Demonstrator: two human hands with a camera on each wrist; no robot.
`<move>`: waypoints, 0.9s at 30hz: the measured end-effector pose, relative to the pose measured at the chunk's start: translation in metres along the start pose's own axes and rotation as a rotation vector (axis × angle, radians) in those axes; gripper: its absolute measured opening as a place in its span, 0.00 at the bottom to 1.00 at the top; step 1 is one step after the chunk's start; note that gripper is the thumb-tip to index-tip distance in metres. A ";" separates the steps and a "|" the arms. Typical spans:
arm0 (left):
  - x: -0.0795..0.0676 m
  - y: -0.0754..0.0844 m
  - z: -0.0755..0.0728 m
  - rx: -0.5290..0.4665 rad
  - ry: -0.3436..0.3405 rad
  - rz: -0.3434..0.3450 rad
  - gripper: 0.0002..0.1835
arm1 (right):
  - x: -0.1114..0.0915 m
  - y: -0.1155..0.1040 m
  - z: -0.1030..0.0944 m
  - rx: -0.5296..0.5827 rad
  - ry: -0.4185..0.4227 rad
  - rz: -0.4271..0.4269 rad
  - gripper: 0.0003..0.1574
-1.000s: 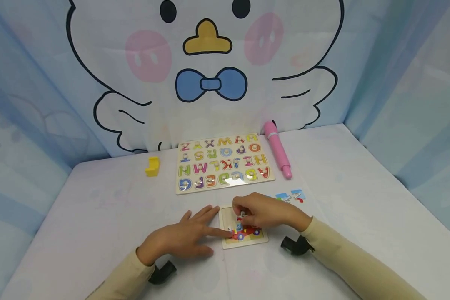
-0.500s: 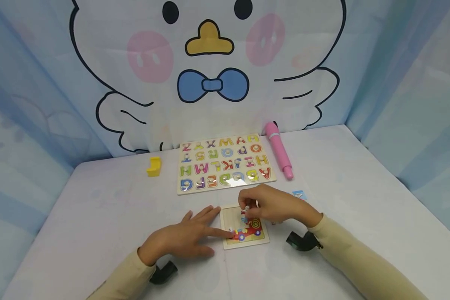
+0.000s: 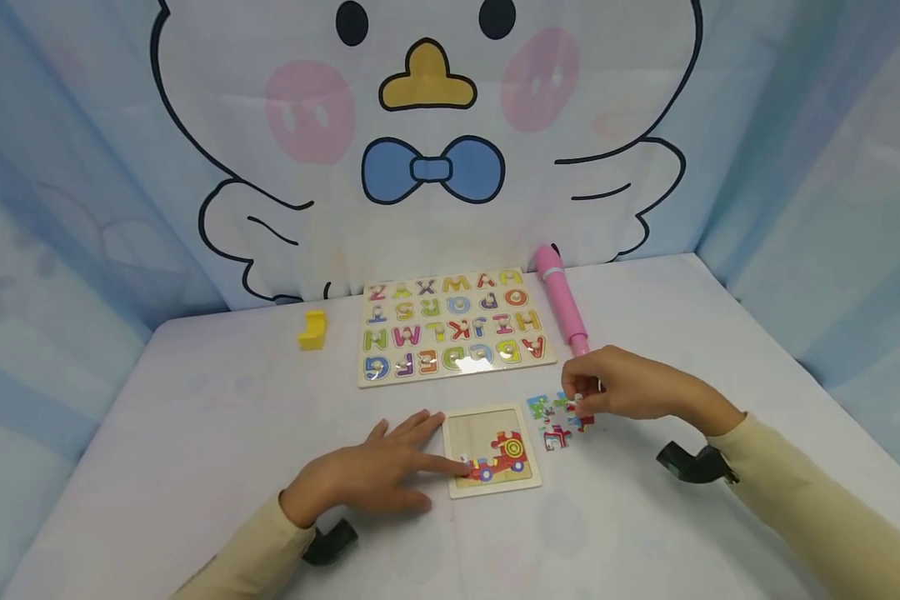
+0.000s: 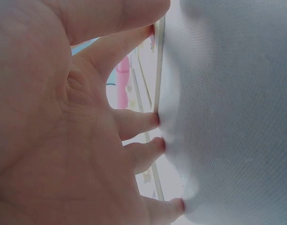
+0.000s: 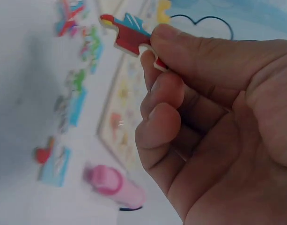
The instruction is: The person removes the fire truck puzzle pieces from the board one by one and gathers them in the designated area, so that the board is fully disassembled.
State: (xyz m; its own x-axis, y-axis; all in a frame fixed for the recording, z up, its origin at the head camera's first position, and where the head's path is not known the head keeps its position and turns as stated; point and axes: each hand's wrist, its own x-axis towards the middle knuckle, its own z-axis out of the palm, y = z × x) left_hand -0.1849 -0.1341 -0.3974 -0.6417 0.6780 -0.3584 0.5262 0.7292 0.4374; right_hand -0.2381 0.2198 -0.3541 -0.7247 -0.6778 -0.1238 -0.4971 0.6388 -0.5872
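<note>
A small wooden jigsaw tray lies on the table, with joined pieces showing a red vehicle in its lower right part. My left hand is spread flat, its index finger on the tray's lower left and the other fingertips down on the cloth or at the tray's edge. Right of the tray my right hand pinches a red and blue puzzle piece between thumb and fingers. Beneath that hand lie several loose puzzle pieces, partly hidden by it.
Behind the tray lies an alphabet peg board. A pink tube-shaped object rests at its right, and a small yellow chair-shaped block stands to the left. A printed curtain hangs along the table's back edge.
My right hand has lifted from over the tray and moved right, above the loose pieces, with a puzzle piece in its fingers. The left hand has stayed in place on the tray.
</note>
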 end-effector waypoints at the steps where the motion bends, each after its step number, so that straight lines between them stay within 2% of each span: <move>1: 0.000 0.000 0.000 0.001 0.000 0.002 0.29 | -0.002 0.004 0.001 0.007 -0.022 0.002 0.12; 6: 0.000 -0.001 0.000 -0.002 -0.004 0.000 0.29 | -0.005 0.016 0.012 0.024 -0.071 0.024 0.13; 16: 0.001 0.000 0.000 0.004 -0.002 -0.002 0.29 | -0.004 0.024 0.025 -0.136 0.020 0.026 0.10; 22: 0.001 0.001 -0.001 0.010 -0.001 0.001 0.29 | -0.007 0.025 0.027 -0.143 0.007 0.006 0.07; 27: 0.001 0.001 0.000 0.002 -0.008 -0.006 0.29 | -0.007 0.025 0.030 -0.161 0.029 0.017 0.07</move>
State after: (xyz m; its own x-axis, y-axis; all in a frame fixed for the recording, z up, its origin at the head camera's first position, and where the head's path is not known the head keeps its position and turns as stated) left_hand -0.1851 -0.1328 -0.3970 -0.6406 0.6742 -0.3675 0.5235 0.7336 0.4334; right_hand -0.2312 0.2297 -0.3918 -0.7462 -0.6569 -0.1081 -0.5528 0.7018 -0.4493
